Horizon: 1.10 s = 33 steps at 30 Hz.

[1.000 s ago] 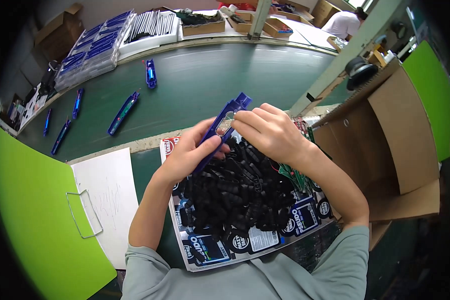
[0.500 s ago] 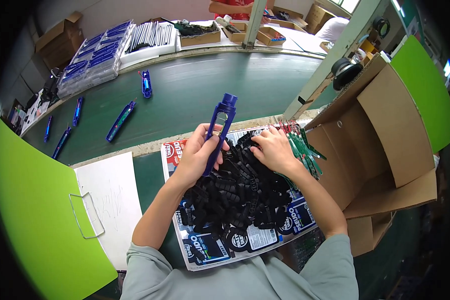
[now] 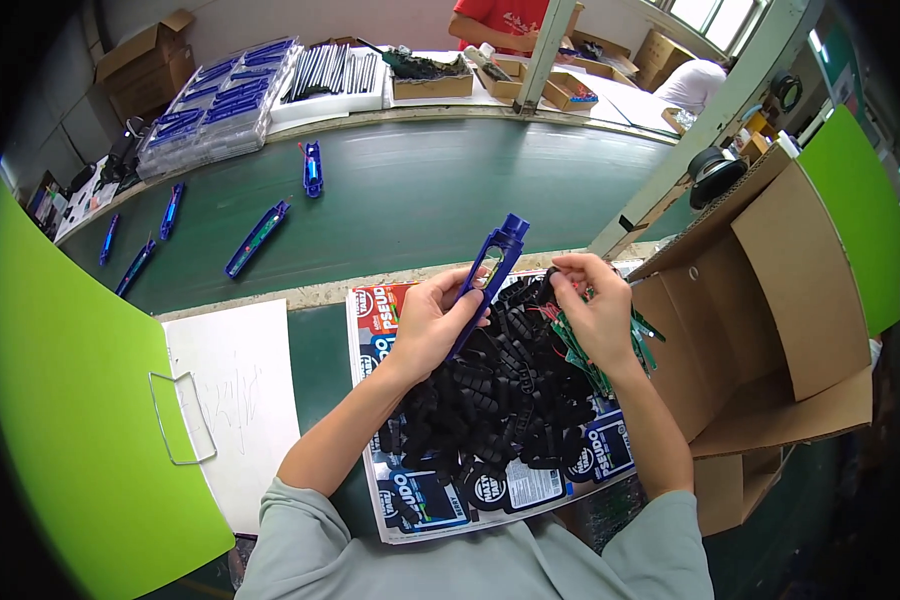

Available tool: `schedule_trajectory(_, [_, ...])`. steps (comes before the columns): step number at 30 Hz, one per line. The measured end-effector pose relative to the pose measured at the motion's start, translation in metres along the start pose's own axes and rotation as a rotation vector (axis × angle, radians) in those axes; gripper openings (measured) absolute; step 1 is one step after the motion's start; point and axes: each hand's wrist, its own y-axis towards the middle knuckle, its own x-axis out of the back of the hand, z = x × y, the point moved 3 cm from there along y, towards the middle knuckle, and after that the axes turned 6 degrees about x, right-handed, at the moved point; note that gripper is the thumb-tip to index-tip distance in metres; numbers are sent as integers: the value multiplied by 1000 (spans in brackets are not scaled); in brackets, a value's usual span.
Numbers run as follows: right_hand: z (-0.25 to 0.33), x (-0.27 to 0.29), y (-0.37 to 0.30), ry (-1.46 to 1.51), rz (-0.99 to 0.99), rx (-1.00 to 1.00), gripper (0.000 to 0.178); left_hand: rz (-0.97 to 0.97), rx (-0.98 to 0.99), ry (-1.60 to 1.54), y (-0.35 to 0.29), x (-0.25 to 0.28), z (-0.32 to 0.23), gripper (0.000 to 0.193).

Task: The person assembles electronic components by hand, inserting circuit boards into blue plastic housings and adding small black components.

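My left hand is closed round a long blue plastic housing with an oval opening near its top, held tilted above the pile. My right hand pinches a small black ribbed part between thumb and fingers, at the pile's far right. Below both hands lies a heap of black ribbed plastic parts on printed sheets. Next to the right hand, partly hidden by it, are several thin green circuit boards with red wires.
An open cardboard box stands at the right. Blue housings lie scattered on the green conveyor belt. A lime-green board and white paper are at the left. Someone in a red shirt is across the belt.
My right hand has lifted from the heap with a small black part and moved right. The left hand keeps the blue housing. The whole view has shifted slightly.
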Motion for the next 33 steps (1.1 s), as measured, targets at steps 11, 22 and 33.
schedule_trajectory(11, [50, -33, 9, -240, -220, 293, 15, 8, -39, -10, -5, -8, 7, 29])
schedule_trajectory(22, [34, -26, 14, 4, -180, 30, 47, -235, -390, 475, -9, -8, 1, 19])
schedule_trajectory(33, [-20, 42, -3, -172, -82, -82, 23, -60, -75, 176, -7, -7, -3, 23])
